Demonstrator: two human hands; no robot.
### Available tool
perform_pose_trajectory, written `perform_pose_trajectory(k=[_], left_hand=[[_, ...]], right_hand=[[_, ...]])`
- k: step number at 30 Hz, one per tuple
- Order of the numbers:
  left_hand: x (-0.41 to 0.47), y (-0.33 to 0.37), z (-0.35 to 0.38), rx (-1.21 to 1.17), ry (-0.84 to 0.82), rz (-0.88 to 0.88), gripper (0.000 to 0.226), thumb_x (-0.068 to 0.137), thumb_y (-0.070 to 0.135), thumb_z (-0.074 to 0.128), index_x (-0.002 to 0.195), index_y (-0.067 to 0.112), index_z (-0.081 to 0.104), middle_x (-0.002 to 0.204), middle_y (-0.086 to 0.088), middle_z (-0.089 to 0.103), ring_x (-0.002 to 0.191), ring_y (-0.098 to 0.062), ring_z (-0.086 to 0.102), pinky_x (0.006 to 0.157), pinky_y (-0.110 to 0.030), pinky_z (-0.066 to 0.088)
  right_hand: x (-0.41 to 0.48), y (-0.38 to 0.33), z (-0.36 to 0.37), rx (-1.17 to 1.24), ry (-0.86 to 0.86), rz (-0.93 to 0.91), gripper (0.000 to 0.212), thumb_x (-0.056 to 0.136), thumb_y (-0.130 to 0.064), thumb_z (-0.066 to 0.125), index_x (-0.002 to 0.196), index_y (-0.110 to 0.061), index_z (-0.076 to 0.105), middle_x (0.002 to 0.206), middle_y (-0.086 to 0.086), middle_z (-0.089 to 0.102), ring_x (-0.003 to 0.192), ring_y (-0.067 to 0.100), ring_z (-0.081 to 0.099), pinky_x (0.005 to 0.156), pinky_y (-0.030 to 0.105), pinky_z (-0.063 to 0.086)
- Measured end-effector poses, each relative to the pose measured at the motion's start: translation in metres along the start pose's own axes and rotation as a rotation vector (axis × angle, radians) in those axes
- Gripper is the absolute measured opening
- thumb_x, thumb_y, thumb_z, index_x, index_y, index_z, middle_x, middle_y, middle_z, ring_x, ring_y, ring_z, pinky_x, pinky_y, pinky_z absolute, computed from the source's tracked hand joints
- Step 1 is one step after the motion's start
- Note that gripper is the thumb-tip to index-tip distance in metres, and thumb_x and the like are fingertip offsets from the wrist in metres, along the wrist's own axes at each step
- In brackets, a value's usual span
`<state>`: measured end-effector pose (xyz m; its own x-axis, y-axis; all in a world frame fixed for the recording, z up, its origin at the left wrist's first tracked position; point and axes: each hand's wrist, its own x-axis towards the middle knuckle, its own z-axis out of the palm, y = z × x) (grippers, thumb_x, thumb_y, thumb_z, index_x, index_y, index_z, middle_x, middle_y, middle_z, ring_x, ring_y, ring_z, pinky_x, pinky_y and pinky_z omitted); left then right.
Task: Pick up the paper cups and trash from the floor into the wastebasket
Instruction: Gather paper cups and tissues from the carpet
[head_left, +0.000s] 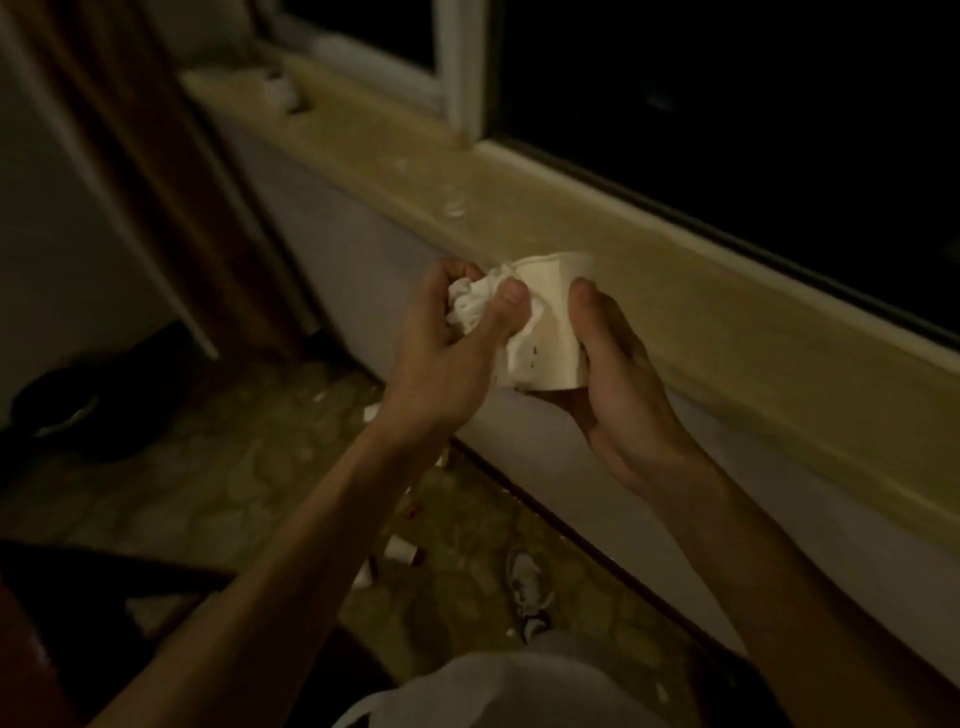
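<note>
My left hand (447, 338) grips a crumpled white tissue (475, 304) in front of the window sill. Beside it, my right hand (618, 374) holds a pale paper cup (553, 322) from below, thumb on its side; the tissue touches the cup. On the floor lie more small paper cups (402, 548) and white scraps (363, 577), below my forearms. A dark round container, perhaps the wastebasket (78, 410), sits on the floor at the far left, dim and hard to make out.
A beige window sill (675, 291) runs diagonally under a dark window, with white bits (454, 208) and a small object (283, 88) on it. A brown curtain (171, 171) hangs at left. A shoe (530, 587) is on the floor. A white bag (493, 696) is at the bottom.
</note>
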<state>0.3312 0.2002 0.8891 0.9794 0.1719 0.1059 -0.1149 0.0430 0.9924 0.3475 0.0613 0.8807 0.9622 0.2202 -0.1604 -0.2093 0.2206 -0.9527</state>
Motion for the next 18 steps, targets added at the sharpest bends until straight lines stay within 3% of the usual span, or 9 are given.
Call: perform_pose_trajectory(k=[4, 8, 11, 15, 18], left_hand=[[-0.024, 0.025, 0.074, -0.031, -0.302, 0.009, 0.030, 0.082, 0.043, 0.065, 0.095, 0.019, 0.052, 0.083, 0.007, 0.069, 0.077, -0.009, 0.069, 0.060, -0.025, 0.055], [-0.062, 0.027, 0.173, -0.050, -0.595, 0.055, 0.029, 0.080, 0.039, 0.064, 0.092, 0.016, 0.051, 0.074, 0.012, 0.066, 0.070, -0.003, 0.065, 0.056, -0.021, 0.053], [-0.100, 0.014, 0.245, -0.055, -0.788, 0.059, 0.019, 0.088, 0.028, 0.064, 0.090, 0.014, 0.051, 0.070, 0.017, 0.063, 0.066, 0.003, 0.060, 0.054, -0.016, 0.048], [-0.162, -0.026, 0.332, 0.009, -1.019, 0.030, 0.013, 0.092, 0.020, 0.065, 0.090, 0.018, 0.053, 0.071, 0.022, 0.062, 0.064, 0.007, 0.058, 0.055, -0.012, 0.046], [-0.218, -0.071, 0.398, 0.094, -1.149, -0.072, 0.013, 0.091, 0.023, 0.068, 0.094, 0.025, 0.056, 0.078, 0.020, 0.065, 0.072, 0.003, 0.062, 0.060, -0.016, 0.050]], right_hand=[[-0.075, -0.028, -0.067, 0.042, 0.218, -0.061, 0.049, 0.091, -0.044, 0.052, 0.132, -0.018, 0.052, 0.122, 0.006, 0.066, 0.110, 0.023, 0.066, 0.085, 0.049, 0.058], [-0.157, -0.037, -0.143, 0.111, 0.489, -0.155, 0.046, 0.089, -0.040, 0.054, 0.131, -0.021, 0.052, 0.119, 0.002, 0.068, 0.107, 0.020, 0.067, 0.086, 0.046, 0.058], [-0.220, -0.027, -0.196, 0.136, 0.673, -0.199, 0.056, 0.080, -0.049, 0.056, 0.130, -0.025, 0.055, 0.118, -0.002, 0.070, 0.107, 0.016, 0.067, 0.080, 0.036, 0.059], [-0.303, 0.008, -0.261, 0.114, 0.885, -0.162, 0.032, 0.091, -0.052, 0.054, 0.120, -0.042, 0.063, 0.116, -0.009, 0.071, 0.104, 0.008, 0.068, 0.073, 0.020, 0.056], [-0.363, 0.045, -0.312, 0.208, 1.047, -0.089, 0.033, 0.084, -0.056, 0.060, 0.114, -0.042, 0.066, 0.111, -0.013, 0.072, 0.097, 0.005, 0.070, 0.067, 0.016, 0.055]])
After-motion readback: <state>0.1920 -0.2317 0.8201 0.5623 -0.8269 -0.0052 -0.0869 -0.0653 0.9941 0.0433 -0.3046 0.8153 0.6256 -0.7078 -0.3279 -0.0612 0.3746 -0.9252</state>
